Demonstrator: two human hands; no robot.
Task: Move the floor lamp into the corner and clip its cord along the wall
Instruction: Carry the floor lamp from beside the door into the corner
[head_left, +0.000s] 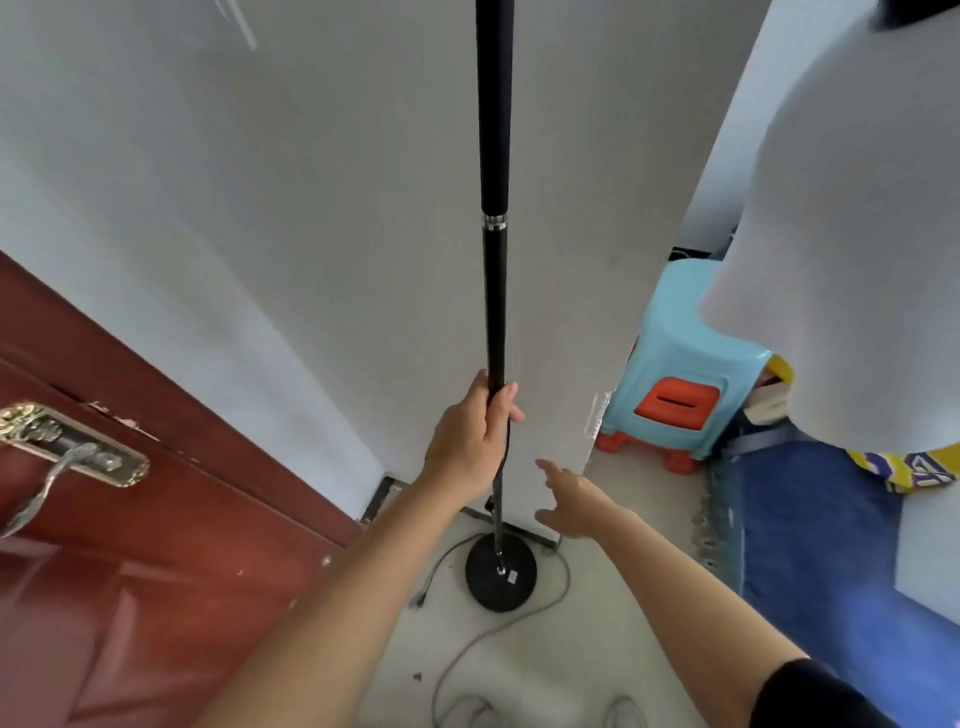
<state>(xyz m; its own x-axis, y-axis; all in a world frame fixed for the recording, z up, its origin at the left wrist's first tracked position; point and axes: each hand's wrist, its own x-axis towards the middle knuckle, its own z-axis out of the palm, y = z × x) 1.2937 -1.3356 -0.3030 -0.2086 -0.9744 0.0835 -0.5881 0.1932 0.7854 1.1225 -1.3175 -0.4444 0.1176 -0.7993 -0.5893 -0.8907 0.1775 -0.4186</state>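
The floor lamp's black pole (493, 270) stands upright against the white wall, running out of the top of the view. Its round black base (500, 577) rests on the pale floor close to the wall's foot. My left hand (470, 431) is closed around the pole at mid height. My right hand (569, 501) hangs to the right of the pole with fingers spread, holding nothing. The grey cord (519, 618) loops loosely on the floor around the base, and its plug (420, 598) lies left of the base.
A red-brown door (130, 545) with a brass handle (67, 452) fills the left. Right of the wall's end stand a blue plastic stool (680, 364) with orange feet and a blue rug (810, 545). A large white rounded shape (857, 234) hangs at the upper right.
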